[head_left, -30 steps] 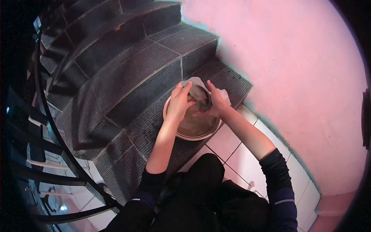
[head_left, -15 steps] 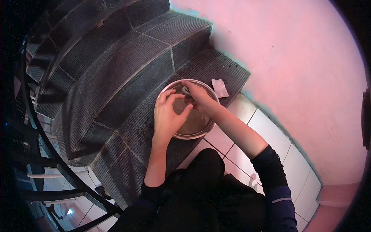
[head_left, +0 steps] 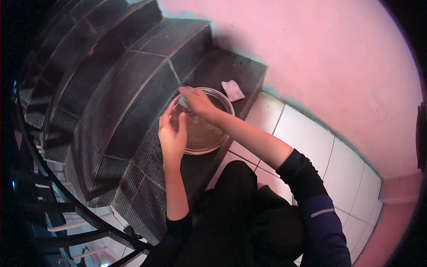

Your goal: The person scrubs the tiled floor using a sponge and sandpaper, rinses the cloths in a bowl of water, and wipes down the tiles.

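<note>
A round metal basin (head_left: 229, 106) with murky, brownish contents that look like water stands on the lowest dark step. My right hand (head_left: 198, 102) is closed over the basin's upper-left part. Between its fingers shows a small greyish wad (head_left: 183, 102), too blurred to name more closely. Along the basin's left side is my left hand (head_left: 172, 138), with thumb and fingers apart and nothing visible in it. Its fingertips are close to the wad and the rim; I cannot tell whether they touch. A pale pinkish folded piece (head_left: 233, 91), perhaps cloth, lies on the step beyond the basin.
Dark ribbed stairs (head_left: 147, 80) curve upward on the left. A pink wall (head_left: 311, 66) rises to the right, above white floor tiles (head_left: 307, 138). Black metal railing (head_left: 84, 213) runs along the lower left. My dark-clothed knees (head_left: 240, 191) are just below the basin.
My right hand has moved up and left to the basin's far-left rim, with the greyish wad showing more. My left hand has shifted outward along the left side. The camera view has turned slightly.
</note>
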The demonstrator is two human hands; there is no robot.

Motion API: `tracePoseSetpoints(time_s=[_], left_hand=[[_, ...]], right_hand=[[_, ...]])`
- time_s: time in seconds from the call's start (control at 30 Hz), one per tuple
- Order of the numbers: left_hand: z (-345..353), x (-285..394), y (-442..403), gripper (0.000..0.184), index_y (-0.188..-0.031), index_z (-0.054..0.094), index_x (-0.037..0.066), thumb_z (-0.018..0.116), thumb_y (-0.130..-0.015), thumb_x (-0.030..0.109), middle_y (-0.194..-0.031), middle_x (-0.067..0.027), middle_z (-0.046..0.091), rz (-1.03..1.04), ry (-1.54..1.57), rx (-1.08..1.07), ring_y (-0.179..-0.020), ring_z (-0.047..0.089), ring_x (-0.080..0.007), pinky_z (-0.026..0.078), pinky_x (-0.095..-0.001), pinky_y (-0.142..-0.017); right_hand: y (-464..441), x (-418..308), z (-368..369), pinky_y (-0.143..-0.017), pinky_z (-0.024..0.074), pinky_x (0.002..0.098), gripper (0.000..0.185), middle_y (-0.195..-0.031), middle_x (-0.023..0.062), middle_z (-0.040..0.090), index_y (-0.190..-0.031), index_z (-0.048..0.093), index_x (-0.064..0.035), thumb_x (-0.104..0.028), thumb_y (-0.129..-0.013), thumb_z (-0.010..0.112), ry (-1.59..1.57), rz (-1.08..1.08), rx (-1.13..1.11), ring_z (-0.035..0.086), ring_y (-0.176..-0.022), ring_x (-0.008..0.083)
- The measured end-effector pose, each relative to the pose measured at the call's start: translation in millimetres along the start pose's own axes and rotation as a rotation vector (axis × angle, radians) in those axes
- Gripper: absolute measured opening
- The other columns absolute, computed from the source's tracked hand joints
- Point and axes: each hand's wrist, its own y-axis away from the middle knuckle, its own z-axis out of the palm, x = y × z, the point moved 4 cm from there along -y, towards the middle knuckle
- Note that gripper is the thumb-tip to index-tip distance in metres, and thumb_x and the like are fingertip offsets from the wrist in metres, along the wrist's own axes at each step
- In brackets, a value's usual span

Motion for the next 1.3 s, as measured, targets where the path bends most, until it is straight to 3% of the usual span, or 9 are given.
tracePoseSetpoints(time_s=[0.13, 0.2, 0.37, 0.5, 0.7, 0.83, 0.9, 1.0, 1.3], left_hand=[[18.6, 17.8, 3.6, 0.038, -0.127, 0.048, -0.001, 0.059, -0.094, 0.014, -0.12, -0.0166, 0.054, 0.023, 0.27, -0.019, -0.105, 0.06, -0.0246, 0.051, -0.035, -0.09], [26.9, 25.1, 7.3, 0.035, -0.122, 0.05, -0.002, 0.061, -0.092, 0.011, -0.121, -0.0144, 0.054, 0.076, 0.451, -0.021, -0.104, 0.059, -0.0227, 0.051, -0.0352, -0.088], [92.5, 64.5, 55.3, 0.035, -0.112, 0.054, 0.002, 0.071, -0.082, 0.006, -0.121, -0.0114, 0.054, 0.164, 0.484, -0.224, -0.106, 0.057, -0.0203, 0.047, -0.0321, -0.09], [190.2, 60.0, 105.1, 0.024, -0.092, 0.056, 0.002, 0.076, -0.08, 0.008, -0.086, -0.0023, 0.062, -0.074, 0.682, -0.586, -0.083, 0.061, -0.0108, 0.048, -0.0259, -0.075], [297.1, 17.8, 163.3, 0.017, -0.088, 0.061, 0.003, 0.074, -0.084, 0.014, -0.087, -0.0003, 0.063, -0.412, 0.637, -0.966, -0.079, 0.058, -0.0082, 0.049, -0.0247, -0.068], [321.4, 10.1, 166.2, 0.019, -0.085, 0.061, 0.003, 0.073, -0.086, 0.019, -0.085, -0.0002, 0.063, -0.246, 0.48, -0.95, -0.08, 0.058, -0.0091, 0.049, -0.0261, -0.071], [325.6, 15.5, 154.9, 0.025, -0.086, 0.062, 0.001, 0.075, -0.083, 0.023, -0.083, -0.0014, 0.065, 0.116, 0.359, -0.887, -0.077, 0.059, -0.0094, 0.048, -0.0265, -0.068], [335.4, 8.9, 154.3, 0.023, -0.086, 0.062, 0.001, 0.074, -0.084, 0.021, -0.082, -0.0009, 0.064, -0.208, 0.341, -1.059, -0.076, 0.057, -0.0082, 0.047, -0.0249, -0.066], [341.6, -9.4, 160.4, 0.022, -0.094, 0.06, 0.004, 0.076, -0.08, 0.008, -0.091, -0.0028, 0.063, -0.432, 0.507, -1.067, -0.085, 0.059, -0.0096, 0.05, -0.0235, -0.073]], right_hand=[[25.8, -26.1, -8.3, -0.069, 0.0482, 0.0275, 0.037, -0.09, 0.0047, 0.061, -0.108, 0.06, -0.0047, -0.037, -0.097, 0.048, -0.178, -0.047, -0.038, 0.058, -0.08, 0.0118], [51.5, -35.7, -20.8, -0.084, 0.0441, 0.0269, 0.038, -0.105, 0.0013, 0.06, -0.116, 0.06, -0.0049, -0.036, -0.098, 0.047, -0.051, -0.25, -0.03, 0.053, -0.1, 0.0102], [163.4, -51.4, -113.4, -0.082, 0.0481, 0.0276, 0.026, -0.099, 0.0026, 0.063, -0.105, 0.065, 0.001, -0.022, -0.097, 0.056, 0.372, -0.223, 0.12, 0.057, -0.093, 0.0096], [262.4, -1.7, -203.1, -0.079, 0.0508, 0.0292, 0.022, -0.094, 0.007, 0.067, -0.098, 0.068, -0.0007, -0.021, -0.09, 0.067, 0.365, -0.303, 0.512, 0.062, -0.087, 0.013], [372.8, 91.1, -267.0, -0.068, 0.0483, 0.0221, 0.017, -0.079, -0.0017, 0.066, -0.088, 0.067, -0.0016, -0.017, -0.085, 0.074, 0.191, 0.052, 0.855, 0.059, -0.073, 0.0066], [395.7, 108.6, -281.3, -0.066, 0.0477, 0.0223, 0.017, -0.076, -0.0019, 0.063, -0.085, 0.066, -0.0026, -0.013, -0.079, 0.079, 0.356, 0.152, 0.894, 0.057, -0.072, 0.0056], [396.6, 109.3, -289.9, -0.066, 0.0483, 0.0228, 0.018, -0.077, -0.0011, 0.064, -0.085, 0.066, -0.0021, -0.012, -0.077, 0.08, 0.378, 0.157, 0.908, 0.057, -0.073, 0.0061], [394.0, 97.8, -299.5, -0.068, 0.05, 0.0241, 0.02, -0.079, 0.0013, 0.066, -0.086, 0.066, -0.0011, -0.009, -0.074, 0.081, 0.44, 0.179, 0.897, 0.06, -0.075, 0.0077], [387.0, 93.0, -311.7, -0.074, 0.0503, 0.0243, 0.038, -0.096, 0.0034, 0.063, -0.108, 0.063, -0.0042, -0.008, -0.075, 0.08, 0.372, 0.168, 0.814, 0.059, -0.085, 0.0091]])
